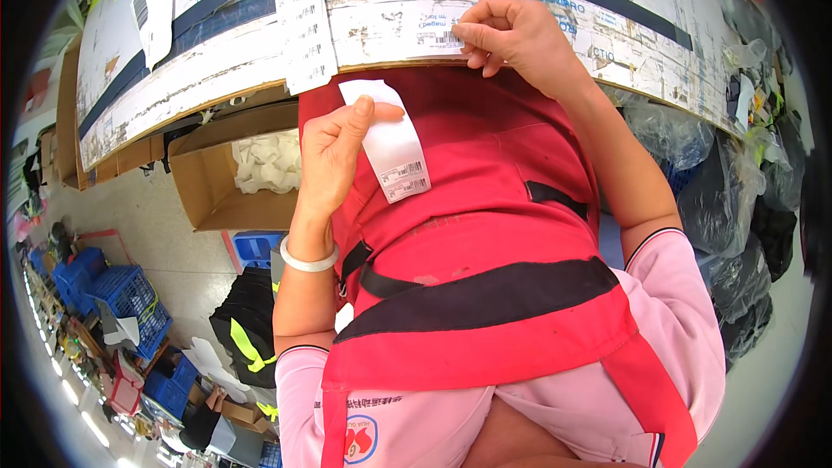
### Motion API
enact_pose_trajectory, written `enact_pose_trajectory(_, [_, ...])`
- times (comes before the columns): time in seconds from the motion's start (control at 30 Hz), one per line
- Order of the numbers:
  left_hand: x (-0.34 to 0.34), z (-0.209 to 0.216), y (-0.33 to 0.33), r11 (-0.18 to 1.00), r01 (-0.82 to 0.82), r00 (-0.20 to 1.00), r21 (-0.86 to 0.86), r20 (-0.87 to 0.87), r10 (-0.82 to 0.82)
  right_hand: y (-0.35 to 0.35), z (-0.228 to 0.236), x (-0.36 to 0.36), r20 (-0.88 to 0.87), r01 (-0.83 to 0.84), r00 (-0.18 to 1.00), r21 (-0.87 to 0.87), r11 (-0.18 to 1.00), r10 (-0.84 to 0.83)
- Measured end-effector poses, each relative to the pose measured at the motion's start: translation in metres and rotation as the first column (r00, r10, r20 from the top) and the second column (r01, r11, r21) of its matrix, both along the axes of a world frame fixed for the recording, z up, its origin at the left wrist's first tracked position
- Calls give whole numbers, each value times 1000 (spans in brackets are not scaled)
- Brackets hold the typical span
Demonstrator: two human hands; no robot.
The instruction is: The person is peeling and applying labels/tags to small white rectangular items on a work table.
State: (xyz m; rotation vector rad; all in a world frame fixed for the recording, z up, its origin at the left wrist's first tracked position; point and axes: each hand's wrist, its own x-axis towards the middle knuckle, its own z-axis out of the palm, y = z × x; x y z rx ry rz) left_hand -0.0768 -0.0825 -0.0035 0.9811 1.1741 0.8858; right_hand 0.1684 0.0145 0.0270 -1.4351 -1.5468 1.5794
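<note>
A white strip of barcode labels hangs from my left hand, pinched between thumb and fingers. Printed labels show at its lower end, and the upper part is blank. My right hand is over the near edge of the worktable, thumb and index finger pressed together. Beside those fingertips is a small barcode label; whether they grip it I cannot tell. A longer sheet of barcode labels lies across the table's near edge, left of my right hand.
The worktable is covered with worn white cardboard and dark blue tape. Another label strip lies at its left. Below stands a cardboard box with crumpled pale paper. Dark plastic bags crowd the right; blue crates stand lower left.
</note>
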Motion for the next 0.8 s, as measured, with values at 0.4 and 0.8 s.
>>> enact_pose_trajectory(0.4, [3,-5,0,1000,2,1000,2,-14,-2,5,-10,-6,16,-10,1000,-38,999,10])
enact_pose_trajectory(0.8, [6,-9,-3,1000,-13,1000,-4,22,13,5,-12,-7,17,-24,1000,-30,999,25])
